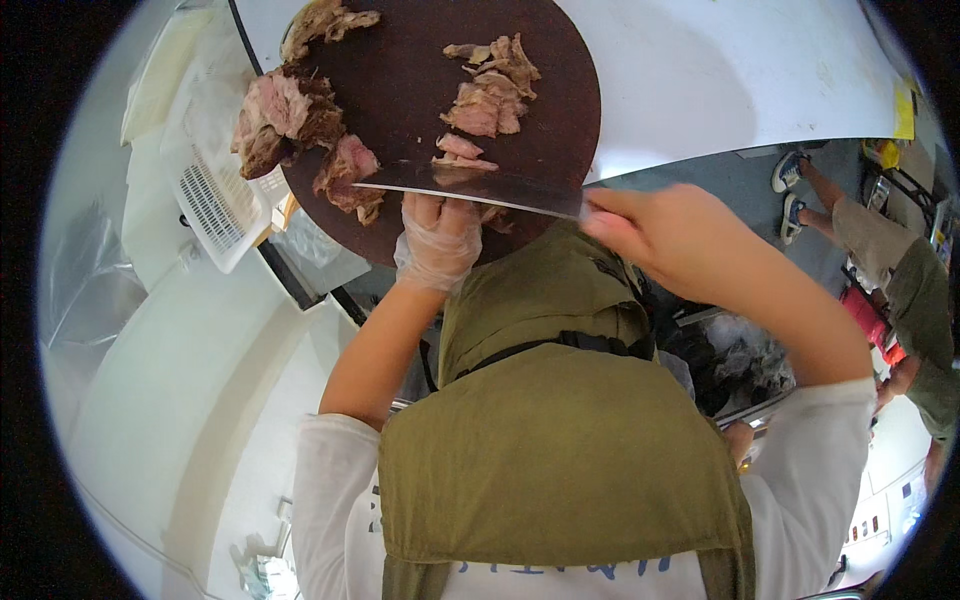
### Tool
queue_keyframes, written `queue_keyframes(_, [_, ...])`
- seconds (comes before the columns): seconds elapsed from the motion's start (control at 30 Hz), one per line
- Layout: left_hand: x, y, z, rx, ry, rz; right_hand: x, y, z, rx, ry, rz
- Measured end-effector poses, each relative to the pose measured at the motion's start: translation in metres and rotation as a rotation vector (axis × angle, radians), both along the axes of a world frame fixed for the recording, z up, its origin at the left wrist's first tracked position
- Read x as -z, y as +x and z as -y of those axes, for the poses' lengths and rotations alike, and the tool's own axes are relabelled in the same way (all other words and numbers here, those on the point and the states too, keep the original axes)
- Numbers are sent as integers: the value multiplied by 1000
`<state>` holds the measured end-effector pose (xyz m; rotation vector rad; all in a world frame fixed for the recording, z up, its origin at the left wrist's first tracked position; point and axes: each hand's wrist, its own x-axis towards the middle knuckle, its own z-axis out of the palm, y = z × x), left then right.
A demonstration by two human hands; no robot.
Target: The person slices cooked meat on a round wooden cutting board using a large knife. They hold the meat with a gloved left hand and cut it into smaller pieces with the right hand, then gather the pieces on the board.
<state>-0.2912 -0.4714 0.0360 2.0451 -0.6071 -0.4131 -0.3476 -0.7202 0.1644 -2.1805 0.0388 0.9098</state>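
Note:
My right hand (652, 232), ungloved, grips a broad-bladed knife (517, 191) at its handle end. The blade reaches leftward over a round dark brown cutting board (405, 82). In a clear plastic glove, my left hand (439, 240) rests at the board's near edge on a piece of cooked meat (497, 220); the blade hides its fingertips. Beyond the blade lie thin cut slices (459, 150) and a row of sliced meat (491, 101). A larger chunk of meat (351, 176) sits left of the blade tip.
A big piece of cooked meat (281, 116) overhangs the board's left edge, near a white perforated plastic basket (217, 199). More meat (322, 26) lies at the far left. The board stands on a white tabletop (675, 75). Another person (892, 255) is on the right.

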Motion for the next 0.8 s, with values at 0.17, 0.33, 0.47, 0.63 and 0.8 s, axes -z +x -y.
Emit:
queue_keyframes(0.17, [-15, -4, 8, -205, -407, -589, 4, 2, -3, 7, -1, 39])
queue_keyframes(0.33, [-8, -2, 2, -20, -120, -132, -9, -6, 14, 10, -23, -52])
queue_keyframes(0.47, [-3, 0, 1, 100, 140, 270, 10, 6, -10, 35, -12, -9])
queue_keyframes(0.63, [-3, 2, -5, 144, 112, 299, 1, -15, 15, 26, -31, -30])
queue_keyframes(0.8, [8, -2, -6, 46, 115, 222, 16, 1, -1, 16, -35, -53])
